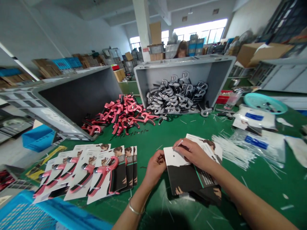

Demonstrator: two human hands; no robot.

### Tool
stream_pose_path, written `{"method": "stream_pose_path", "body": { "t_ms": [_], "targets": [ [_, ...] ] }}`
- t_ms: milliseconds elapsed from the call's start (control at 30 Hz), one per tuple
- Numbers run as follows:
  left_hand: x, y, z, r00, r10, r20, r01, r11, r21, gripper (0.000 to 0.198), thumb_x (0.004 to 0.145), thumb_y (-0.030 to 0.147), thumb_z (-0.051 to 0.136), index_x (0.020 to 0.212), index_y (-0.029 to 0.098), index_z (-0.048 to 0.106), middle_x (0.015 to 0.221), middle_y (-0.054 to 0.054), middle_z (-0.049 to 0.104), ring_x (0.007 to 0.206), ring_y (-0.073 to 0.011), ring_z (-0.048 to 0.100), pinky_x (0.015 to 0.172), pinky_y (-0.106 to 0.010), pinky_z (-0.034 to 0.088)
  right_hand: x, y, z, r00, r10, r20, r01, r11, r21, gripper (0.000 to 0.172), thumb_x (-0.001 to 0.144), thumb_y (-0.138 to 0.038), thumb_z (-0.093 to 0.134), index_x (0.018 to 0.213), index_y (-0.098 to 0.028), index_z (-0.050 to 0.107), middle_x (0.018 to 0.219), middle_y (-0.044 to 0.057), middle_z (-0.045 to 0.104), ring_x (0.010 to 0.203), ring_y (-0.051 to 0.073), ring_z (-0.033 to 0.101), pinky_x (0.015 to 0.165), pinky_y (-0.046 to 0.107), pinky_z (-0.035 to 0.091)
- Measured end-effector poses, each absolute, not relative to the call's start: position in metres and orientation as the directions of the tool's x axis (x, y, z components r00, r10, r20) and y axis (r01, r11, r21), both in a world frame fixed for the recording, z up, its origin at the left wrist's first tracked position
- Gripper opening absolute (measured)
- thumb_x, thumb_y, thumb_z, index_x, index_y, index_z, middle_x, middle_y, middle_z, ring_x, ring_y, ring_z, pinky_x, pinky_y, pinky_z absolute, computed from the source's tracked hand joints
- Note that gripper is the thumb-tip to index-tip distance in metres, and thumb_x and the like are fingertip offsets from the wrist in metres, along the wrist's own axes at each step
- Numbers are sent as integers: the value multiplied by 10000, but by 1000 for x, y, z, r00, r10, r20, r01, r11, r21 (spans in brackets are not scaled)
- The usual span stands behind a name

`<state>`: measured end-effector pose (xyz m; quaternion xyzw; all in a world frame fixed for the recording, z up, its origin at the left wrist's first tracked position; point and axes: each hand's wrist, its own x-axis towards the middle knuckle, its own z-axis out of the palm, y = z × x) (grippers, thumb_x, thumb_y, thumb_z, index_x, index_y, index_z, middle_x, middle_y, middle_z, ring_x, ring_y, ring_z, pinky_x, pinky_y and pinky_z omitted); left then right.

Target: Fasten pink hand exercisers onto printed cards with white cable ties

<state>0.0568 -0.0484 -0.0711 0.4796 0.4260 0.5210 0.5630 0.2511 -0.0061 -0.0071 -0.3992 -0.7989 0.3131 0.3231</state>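
Observation:
A printed card [177, 172], white above and black below with a small hole near its top, stands tilted in front of me. My left hand [155, 167] pinches its left edge, fingers closed. At the card's top, my right hand [192, 151] has its fingers closed on a thin white tie [178, 143]. More printed cards [213, 191] lie behind and under it, partly hidden by my right arm. To the left, several cards [96, 169] with pink and black hand grips [103, 174] on them lie overlapping.
Loose pink grips [124, 111] spill from a tipped grey crate [55, 86]. Another crate [184, 62] holds grey grips [175, 95]. White ties [235, 151], plastic bags [257, 116] and a turquoise tray [265, 102] are on the right. A blue basket [48, 210] sits lower left; a person [182, 49] is beyond.

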Motion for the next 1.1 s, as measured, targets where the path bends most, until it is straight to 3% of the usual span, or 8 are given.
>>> {"method": "stream_pose_path", "body": {
  "t_ms": [100,167,300,467,533,700,867,1100],
  "targets": [
    [44,-61,-71,103,993,65,41,-70,997,62,820,195,661,793,172,611,677,42,557,605,-98,483,587,-204,361,252,-6,-9,-478,844,241,449,471,-759,131,967,-294,571,968,-233,687,911,5,683,893,181,605,812,293,407],
    [33,-74,-68,242,964,114,168,-158,973,94,899,199,590,838,172,656,768,6,602,720,-126,543,678,-227,406,252,-6,-10,-489,842,227,454,468,-758,127,959,-285,580,958,-234,696,902,4,690,889,182,608,807,293,407],
    [20,-93,-65,453,866,213,204,-333,921,171,958,200,542,1022,210,700,1006,-51,659,966,-175,599,861,-281,440,251,-6,-15,-492,846,206,458,453,-765,139,955,-285,579,955,-236,709,908,8,699,891,185,617,799,294,417],
    [36,-73,-81,151,911,384,312,-413,856,163,907,139,587,951,203,730,1014,-63,625,987,-186,588,883,-298,442,251,-6,-19,-511,832,214,445,469,-763,153,950,-290,585,988,-242,725,942,21,711,917,197,623,817,306,430],
    [49,-62,-87,65,918,391,278,-394,876,191,885,117,586,962,205,737,1051,-70,632,1025,-201,587,912,-319,444,251,-7,-19,-532,814,232,438,499,-748,157,950,-269,585,1006,-249,730,974,20,716,945,198,620,846,313,426],
    [69,-59,-88,54,951,305,35,-307,951,251,858,162,613,1056,231,751,1092,-62,690,1000,-209,628,907,-335,480,252,-11,-16,-574,779,252,422,545,-724,158,961,-276,574,1016,-241,718,998,33,711,960,205,606,863,328,427],
    [63,-74,-82,47,976,212,-59,-209,976,228,827,197,656,1020,228,774,1146,-54,704,1044,-225,638,941,-340,477,250,-16,-12,-618,741,262,401,584,-706,153,968,-292,568,1002,-231,704,992,36,709,959,205,594,872,336,425],
    [68,-73,-80,12,1000,-8,-197,10,980,280,743,250,758,1012,178,733,1044,-52,745,963,-222,670,905,-336,492,250,-19,-9,-660,707,255,396,615,-682,159,917,-363,652,991,-228,691,1030,43,694,1000,223,571,900,360,421]
  ]
}}
